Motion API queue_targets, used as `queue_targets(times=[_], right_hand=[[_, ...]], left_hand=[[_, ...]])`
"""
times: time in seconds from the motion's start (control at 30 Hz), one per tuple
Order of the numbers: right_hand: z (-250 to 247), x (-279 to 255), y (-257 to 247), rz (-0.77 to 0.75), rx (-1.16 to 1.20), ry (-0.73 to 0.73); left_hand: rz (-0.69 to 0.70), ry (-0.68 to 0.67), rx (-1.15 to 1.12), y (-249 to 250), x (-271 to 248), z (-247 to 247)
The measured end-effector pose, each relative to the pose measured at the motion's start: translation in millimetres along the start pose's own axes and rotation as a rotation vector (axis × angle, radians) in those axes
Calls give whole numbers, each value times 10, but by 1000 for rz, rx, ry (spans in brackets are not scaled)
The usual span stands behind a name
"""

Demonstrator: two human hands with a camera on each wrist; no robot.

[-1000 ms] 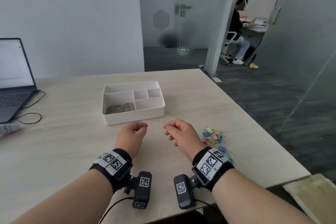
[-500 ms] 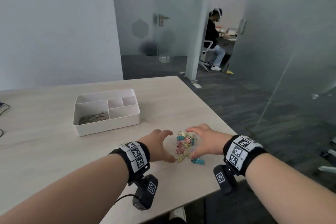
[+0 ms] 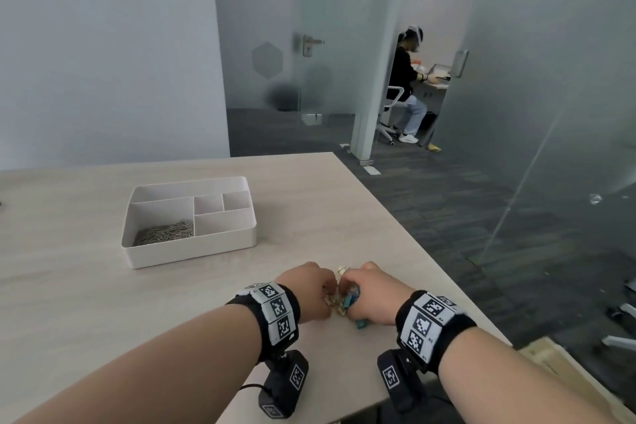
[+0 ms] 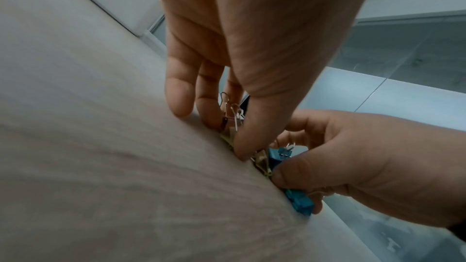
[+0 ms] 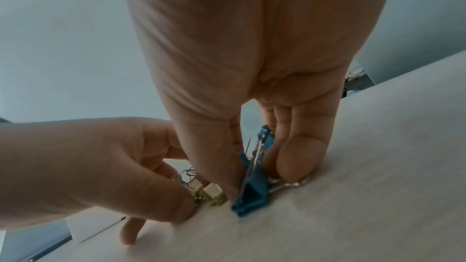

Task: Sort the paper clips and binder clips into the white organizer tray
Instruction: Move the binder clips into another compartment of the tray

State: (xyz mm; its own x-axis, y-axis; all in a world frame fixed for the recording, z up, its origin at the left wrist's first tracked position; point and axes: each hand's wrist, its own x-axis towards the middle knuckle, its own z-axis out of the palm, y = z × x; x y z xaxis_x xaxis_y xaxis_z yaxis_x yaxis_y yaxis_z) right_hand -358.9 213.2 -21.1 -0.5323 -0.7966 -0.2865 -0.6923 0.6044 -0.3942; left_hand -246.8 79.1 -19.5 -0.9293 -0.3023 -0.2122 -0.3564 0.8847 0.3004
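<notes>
A heap of small coloured binder clips [image 3: 344,299] lies near the table's right front edge. My left hand [image 3: 311,289] and right hand [image 3: 370,293] close in on it from both sides. In the left wrist view the left thumb and fingers pinch yellow and pink binder clips [image 4: 230,127]. In the right wrist view the right thumb and fingers grip blue binder clips [image 5: 252,188]. One blue clip [image 3: 360,324] lies under the right hand's heel. The white organizer tray [image 3: 192,249] sits further back on the left, with silver paper clips [image 3: 165,232] in its big left compartment.
The pale wooden table [image 3: 86,303] ends close to the right of my hands. Beyond it are glass partitions and a dark carpet floor [image 3: 481,217]. A person [image 3: 407,86] sits at a desk in the far room.
Both hands moved right from the table's middle to the binder clip heap, then closed together on it from either side. My view turned right, so the laptop left the frame.
</notes>
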Motion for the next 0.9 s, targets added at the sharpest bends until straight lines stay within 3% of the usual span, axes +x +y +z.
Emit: queue_targets(times=[0.23, 0.47, 0.77, 0.9], right_hand=[[1, 64, -193, -75, 92, 122], [3, 174, -402, -82, 273, 175], [-61, 653, -1085, -146, 567, 181], [-94, 1001, -1435, -195, 696, 194]], left_hand=[[-61, 96, -162, -295, -131, -83], [-129, 142, -469, -705, -301, -184], [-141, 429, -814, -1340, -318, -674], [-190, 565, -827, -1657, -223, -848]])
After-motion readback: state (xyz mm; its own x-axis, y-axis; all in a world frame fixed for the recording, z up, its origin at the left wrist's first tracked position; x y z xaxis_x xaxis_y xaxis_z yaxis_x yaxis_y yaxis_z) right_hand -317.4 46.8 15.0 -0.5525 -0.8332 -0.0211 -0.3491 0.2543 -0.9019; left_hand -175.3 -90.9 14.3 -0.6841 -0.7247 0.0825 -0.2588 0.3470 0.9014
